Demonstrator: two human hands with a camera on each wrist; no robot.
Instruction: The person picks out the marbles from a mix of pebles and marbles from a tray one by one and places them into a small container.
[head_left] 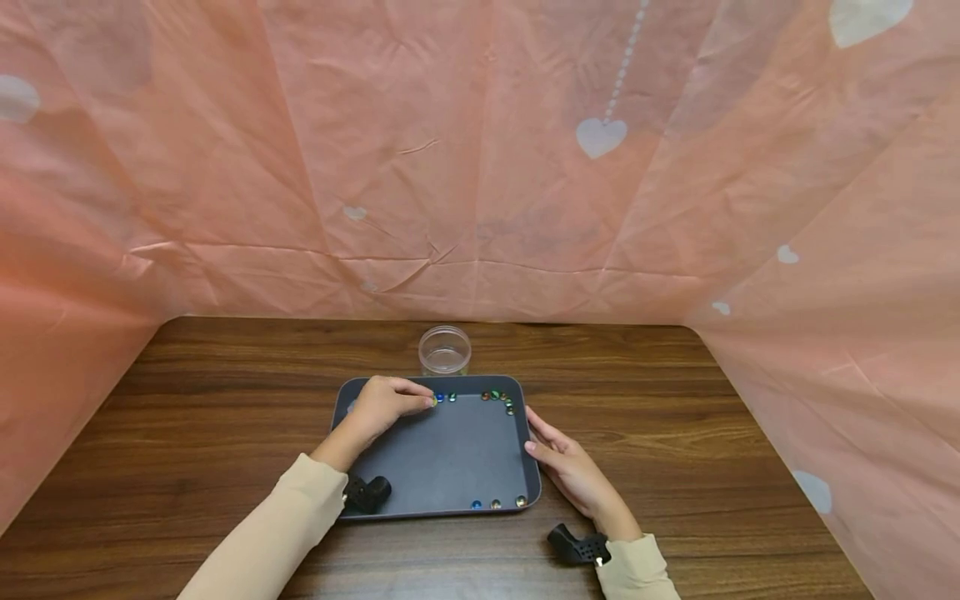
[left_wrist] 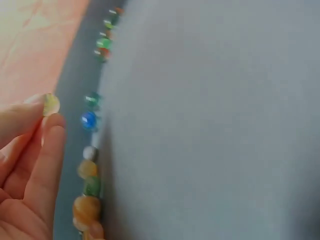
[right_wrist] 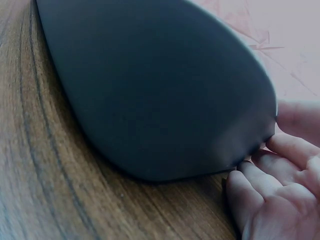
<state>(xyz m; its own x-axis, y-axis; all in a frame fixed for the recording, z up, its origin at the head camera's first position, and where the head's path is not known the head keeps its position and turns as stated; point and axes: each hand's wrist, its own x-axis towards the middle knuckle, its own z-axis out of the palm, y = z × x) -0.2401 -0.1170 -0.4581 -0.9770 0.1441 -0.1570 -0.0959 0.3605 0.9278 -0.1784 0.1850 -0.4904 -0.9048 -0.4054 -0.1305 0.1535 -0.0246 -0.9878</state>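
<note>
My left hand [head_left: 380, 406] is over the far side of a dark grey tray [head_left: 450, 458]. Between its thumb and index finger it pinches a clear yellowish marble [left_wrist: 51, 104]. Below that hand, in the left wrist view, a blue marble [left_wrist: 89, 120] and several others line the tray's inner edge. My right hand [head_left: 576, 475] holds the tray's right side, its thumb at the rim. In the right wrist view, the fingers [right_wrist: 265, 177] curl against the tray's outer wall. Green and brown marbles [head_left: 496, 396] gather in the far right corner.
An open clear plastic jar [head_left: 445, 350] stands just behind the tray on the wooden table [head_left: 637, 392]. Along the tray's near edge lie a blue marble [head_left: 476, 505] and two others. A pink curtain with hearts [head_left: 480, 167] encloses the table's back and sides.
</note>
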